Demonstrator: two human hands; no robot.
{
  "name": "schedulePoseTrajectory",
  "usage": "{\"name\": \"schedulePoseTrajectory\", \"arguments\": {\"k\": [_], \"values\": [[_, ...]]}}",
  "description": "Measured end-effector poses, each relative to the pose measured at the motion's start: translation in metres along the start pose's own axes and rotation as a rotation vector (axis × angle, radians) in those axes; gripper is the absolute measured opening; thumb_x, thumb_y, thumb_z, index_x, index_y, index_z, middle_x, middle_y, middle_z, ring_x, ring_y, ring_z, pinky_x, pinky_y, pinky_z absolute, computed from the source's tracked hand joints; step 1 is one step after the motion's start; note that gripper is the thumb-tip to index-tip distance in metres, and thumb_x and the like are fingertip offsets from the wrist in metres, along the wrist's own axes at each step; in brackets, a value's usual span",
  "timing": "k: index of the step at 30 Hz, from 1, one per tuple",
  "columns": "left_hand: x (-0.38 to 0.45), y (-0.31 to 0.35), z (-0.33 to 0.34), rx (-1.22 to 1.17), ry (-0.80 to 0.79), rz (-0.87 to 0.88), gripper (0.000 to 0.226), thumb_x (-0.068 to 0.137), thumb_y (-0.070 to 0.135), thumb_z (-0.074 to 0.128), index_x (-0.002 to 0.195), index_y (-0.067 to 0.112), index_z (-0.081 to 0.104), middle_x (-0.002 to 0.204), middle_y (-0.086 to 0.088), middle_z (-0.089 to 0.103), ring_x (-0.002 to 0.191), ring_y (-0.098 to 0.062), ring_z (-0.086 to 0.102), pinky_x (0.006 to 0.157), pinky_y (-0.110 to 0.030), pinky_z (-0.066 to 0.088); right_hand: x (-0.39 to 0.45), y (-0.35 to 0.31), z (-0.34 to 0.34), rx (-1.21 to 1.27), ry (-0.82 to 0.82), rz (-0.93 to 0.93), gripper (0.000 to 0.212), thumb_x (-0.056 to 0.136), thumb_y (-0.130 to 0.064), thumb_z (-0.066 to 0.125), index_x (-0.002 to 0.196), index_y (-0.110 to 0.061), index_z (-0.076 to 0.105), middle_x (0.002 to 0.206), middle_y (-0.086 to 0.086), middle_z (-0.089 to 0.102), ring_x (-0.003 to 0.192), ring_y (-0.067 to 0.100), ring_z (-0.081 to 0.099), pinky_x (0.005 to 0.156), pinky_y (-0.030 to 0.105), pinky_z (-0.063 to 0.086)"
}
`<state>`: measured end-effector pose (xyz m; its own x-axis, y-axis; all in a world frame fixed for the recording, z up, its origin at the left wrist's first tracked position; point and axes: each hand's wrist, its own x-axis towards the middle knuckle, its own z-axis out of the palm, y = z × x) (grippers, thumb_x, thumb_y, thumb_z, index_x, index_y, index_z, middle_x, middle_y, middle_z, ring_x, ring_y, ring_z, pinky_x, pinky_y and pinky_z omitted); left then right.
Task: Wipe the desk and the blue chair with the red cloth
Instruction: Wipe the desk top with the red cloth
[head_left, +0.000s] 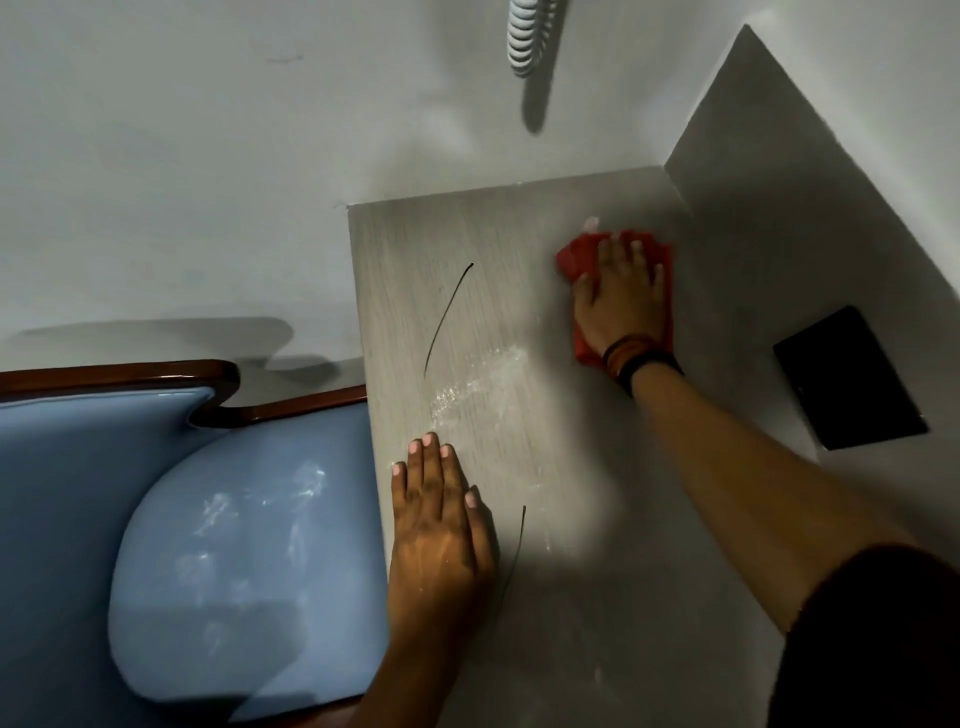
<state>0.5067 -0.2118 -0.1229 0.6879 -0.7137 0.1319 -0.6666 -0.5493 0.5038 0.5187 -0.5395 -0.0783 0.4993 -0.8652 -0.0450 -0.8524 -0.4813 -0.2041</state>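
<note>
Red cloth (576, 257) lies flat on the far right part of the desk (467, 312), close to the corner where the grey wood-grain top meets the white wall (182, 156). The right hand (621, 299) presses down on the cloth, palm flat and fingers spread apart, not clenched around it; red fabric shows past the fingertips and along the wrist. Dark bands (636, 358) circle that wrist. The left hand (441, 525) rests open and flat on the near left edge of the desk, fingers together and holding nothing. Between the two hands, a patch of white powdery residue (483, 379) streaks the surface, and two thin dark curved lines (447, 317) mark the top. The blue chair (234, 571) stands just beside the desk's left edge, its padded seat smudged with pale marks and its frame trimmed in dark wood. A black rectangular object (849, 376) sits to the right of the desk, and a white coiled cord (527, 36) hangs on the wall above.
</note>
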Motion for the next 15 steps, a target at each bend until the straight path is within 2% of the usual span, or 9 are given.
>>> {"name": "schedulePoseTrajectory", "arguments": {"k": [2,4,8,13,15], "values": [[0.000,-0.002,0.000,0.018,0.010,0.022,0.056,0.108,0.020,0.036,0.157,-0.006,0.036,0.170,-0.022,0.027,0.161,-0.032,0.019,0.129,-0.057,0.022,-0.049,0.011,0.008,-0.038,0.014,-0.189,0.065,0.099,-0.041,0.030,0.159,-0.016,0.035,0.169,0.001,0.029,0.158,0.022,0.021,0.128,0.050,0.014],[0.003,-0.002,0.001,0.048,0.010,0.027,0.055,0.108,0.019,0.039,0.157,-0.006,0.037,0.169,-0.023,0.029,0.161,-0.032,0.019,0.128,-0.058,0.024,-0.053,0.028,0.003,-0.032,0.010,-0.246,0.065,0.098,-0.042,0.029,0.158,-0.018,0.037,0.168,0.000,0.032,0.157,0.020,0.023,0.128,0.049,0.014],[0.001,-0.001,0.001,0.039,-0.016,0.008,0.057,0.108,0.023,0.034,0.159,-0.004,0.034,0.171,-0.019,0.025,0.163,-0.028,0.013,0.131,-0.055,0.019,0.011,0.020,-0.008,-0.042,-0.002,-0.043,0.072,0.094,-0.042,0.025,0.160,-0.013,0.033,0.169,0.003,0.028,0.158,0.024,0.020,0.128,0.052,0.012],[0.002,-0.002,0.002,0.037,-0.002,0.025,0.058,0.108,0.023,0.033,0.158,-0.005,0.036,0.170,-0.021,0.026,0.162,-0.030,0.016,0.130,-0.056,0.019,-0.037,0.022,0.010,-0.032,0.037,-0.218,0.067,0.095,-0.042,0.029,0.156,-0.017,0.041,0.163,0.005,0.040,0.153,0.027,0.031,0.126,0.050,0.020],[0.002,-0.005,0.001,0.033,-0.006,0.017,0.058,0.108,0.024,0.032,0.159,-0.004,0.035,0.171,-0.019,0.025,0.163,-0.029,0.015,0.131,-0.055,0.018,-0.005,0.019,0.000,-0.043,0.017,-0.128,0.068,0.095,-0.041,0.027,0.156,-0.015,0.039,0.163,0.008,0.040,0.152,0.029,0.031,0.126,0.051,0.020]]}}
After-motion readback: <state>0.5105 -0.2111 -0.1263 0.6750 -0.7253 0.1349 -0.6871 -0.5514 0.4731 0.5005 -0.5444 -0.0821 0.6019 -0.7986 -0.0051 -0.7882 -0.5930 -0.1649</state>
